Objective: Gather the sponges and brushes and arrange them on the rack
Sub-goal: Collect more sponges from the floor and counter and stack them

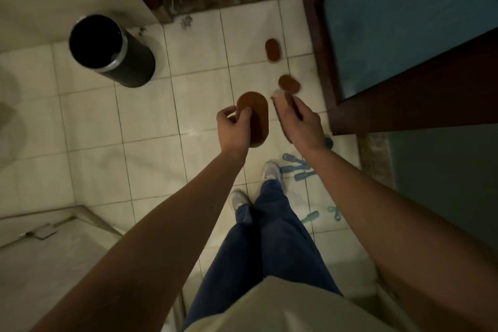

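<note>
Head view, looking down at a tiled bathroom floor [140, 121] from a standing position. The left hand [233, 127] closes its grip on a brown oval sponge [257, 113], thumb and fingers pinching one long edge. The right hand [301, 124] closes its grip on a second sponge [284, 102], seen edge-on with one pale face and one brown; whether it is a sponge or a backed brush cannot be told for certain. Both items are held above the floor, side by side and just apart.

Progress, as judged: gathering is under way and arranging has not begun. Two pieces are in hand. Still on the tiles are a far sponge [272, 50] and a near sponge [289, 83], both ahead of the right hand beside the door frame, and a cluster of blue brushes [293, 168] just right of the front shoe [270, 170], with two further blue brushes [310, 217] nearer the body. No rack can be identified in view.

Surroundings: a black cylindrical bin [110, 48] stands open-topped at upper left, well apart from the scattered items. A dark-framed door [404, 21] with a teal panel stands at right. With both hands full, further pickups probably require stacking or unloading first; the brushes by the feet risk being stepped on
</note>
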`<state>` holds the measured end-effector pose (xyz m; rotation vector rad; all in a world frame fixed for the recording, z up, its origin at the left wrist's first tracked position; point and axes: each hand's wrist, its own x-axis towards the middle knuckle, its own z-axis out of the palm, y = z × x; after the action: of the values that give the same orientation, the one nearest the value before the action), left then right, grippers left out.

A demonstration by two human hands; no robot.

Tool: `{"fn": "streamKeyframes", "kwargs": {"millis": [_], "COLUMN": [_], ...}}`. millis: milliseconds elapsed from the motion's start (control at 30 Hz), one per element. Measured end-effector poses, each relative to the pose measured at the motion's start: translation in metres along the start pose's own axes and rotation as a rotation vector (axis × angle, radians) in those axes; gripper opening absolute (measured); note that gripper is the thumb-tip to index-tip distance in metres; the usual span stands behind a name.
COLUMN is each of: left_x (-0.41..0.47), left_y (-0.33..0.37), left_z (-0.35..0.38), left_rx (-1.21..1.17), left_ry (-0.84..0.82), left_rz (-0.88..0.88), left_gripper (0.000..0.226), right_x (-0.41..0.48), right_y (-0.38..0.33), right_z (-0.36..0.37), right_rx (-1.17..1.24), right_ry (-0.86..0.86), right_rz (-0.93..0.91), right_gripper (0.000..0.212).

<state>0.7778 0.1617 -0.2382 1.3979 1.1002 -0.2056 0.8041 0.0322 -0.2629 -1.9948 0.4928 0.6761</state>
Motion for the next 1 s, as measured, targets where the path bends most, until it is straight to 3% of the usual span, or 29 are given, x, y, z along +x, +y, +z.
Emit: {"fn": "streamKeyframes", "kwargs": {"millis": [233, 367, 567, 833, 1000], "left_x": [-0.071, -0.096, -0.121, -0.132, -0.140], "left_y": [0.062, 0.089, 0.123, 0.151, 0.153], "left_z": [0.003, 0.011, 0.033, 0.064, 0.080], "left_rx": [0.021, 0.082, 0.224, 0.529, 0.757], "left_ry": [-0.074, -0.151, -0.305, -0.441, -0.600], "left_rz": [0.042, 0.079, 0.164, 0.311, 0.431], "left_gripper": [0.033, 0.028, 0.045, 0.076, 0.086], "right_x": [-0.063, -0.081, -0.097, -0.117, -0.131], "right_y": [-0.056, -0.079, -0.098, -0.099, -0.082], "right_z": [-0.046, -0.072, -0.116, -0.159, -0.165], "right_rx": [0.201, 0.255, 0.333, 0.426, 0.525], "right_ry": [0.045, 0.078, 0.108, 0.303, 0.547], "right_rz": [-0.027, -0.042, -0.092, -0.082, 0.003], "right_gripper": [0.048, 0.059, 0.031, 0.036, 0.044]}}
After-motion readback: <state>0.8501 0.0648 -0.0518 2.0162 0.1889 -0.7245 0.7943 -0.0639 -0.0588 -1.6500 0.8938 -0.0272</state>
